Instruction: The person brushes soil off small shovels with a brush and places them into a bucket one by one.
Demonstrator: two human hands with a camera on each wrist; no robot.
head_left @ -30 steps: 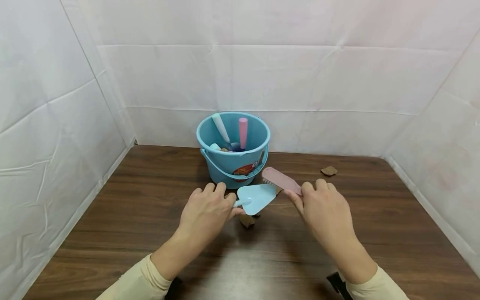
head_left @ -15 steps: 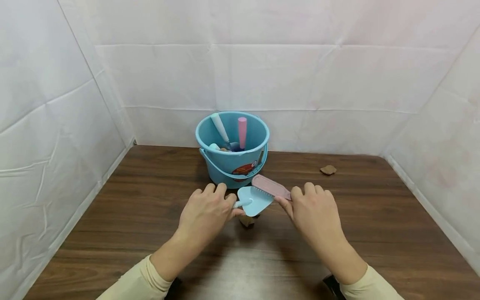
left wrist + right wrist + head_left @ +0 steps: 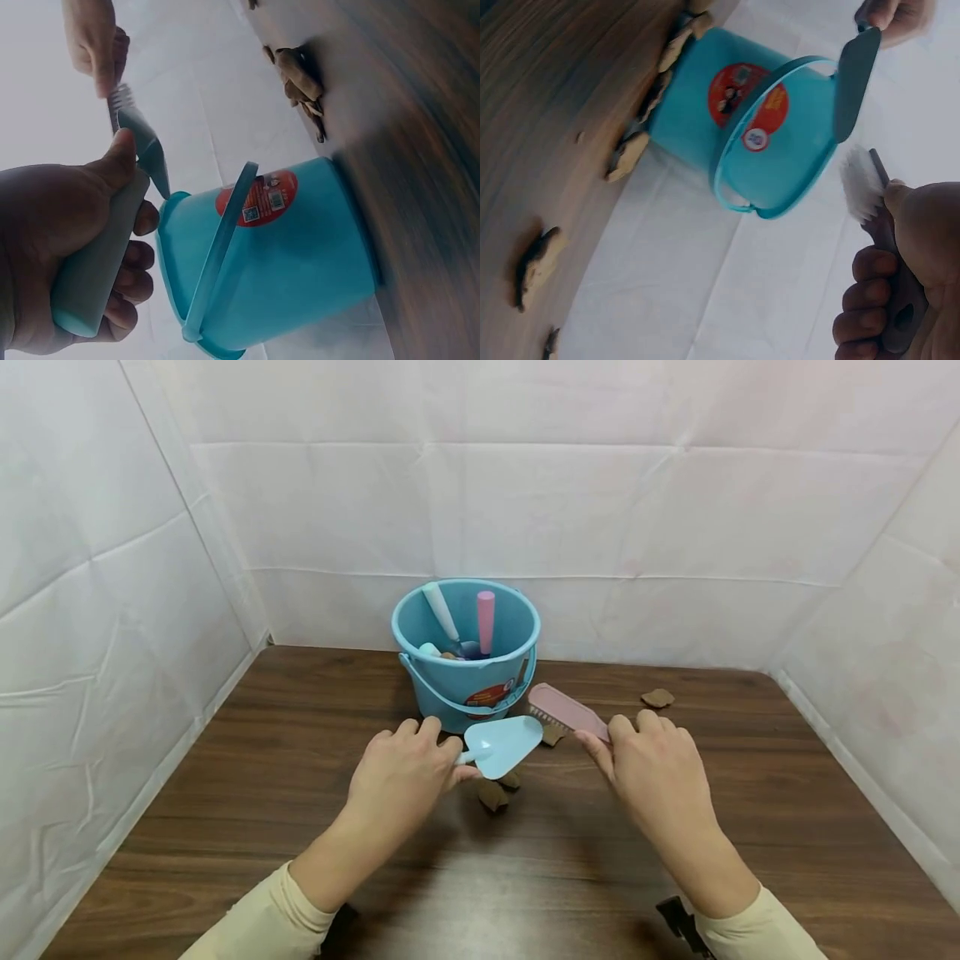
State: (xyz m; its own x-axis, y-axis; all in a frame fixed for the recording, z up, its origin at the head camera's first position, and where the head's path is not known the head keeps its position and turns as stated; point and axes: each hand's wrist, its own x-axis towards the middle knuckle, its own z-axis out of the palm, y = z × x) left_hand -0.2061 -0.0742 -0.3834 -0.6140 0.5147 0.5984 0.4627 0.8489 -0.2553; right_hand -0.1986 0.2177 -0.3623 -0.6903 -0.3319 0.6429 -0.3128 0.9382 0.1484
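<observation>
My left hand [image 3: 403, 777] grips the handle of a small light-blue trowel [image 3: 504, 745], whose blade is bare and raised in front of the bucket. In the left wrist view, fingers curl round its thick handle [image 3: 105, 255]. With my right hand [image 3: 654, 777] I hold a pink brush [image 3: 566, 708], bristles facing down, just right of the blade and apart from it. The right wrist view shows its pale bristles [image 3: 862, 184]. Brown dry pieces [image 3: 492, 795] like bark or leaves lie on the table below the trowel, and another piece [image 3: 553, 735] shows beneath the brush.
A blue bucket [image 3: 457, 689] with a handle and red label stands behind both tools. Inside it are a white-handled tool [image 3: 441, 610] and a pink-handled one [image 3: 486, 622]. One more brown piece [image 3: 657, 697] lies at the back right. White cloth walls [image 3: 570, 518] enclose the wooden table [image 3: 315, 710].
The brush moved left over the trowel blade, then came back to the right, clear of it. The trowel has shifted slightly up and left, uncovering more of the brown pieces.
</observation>
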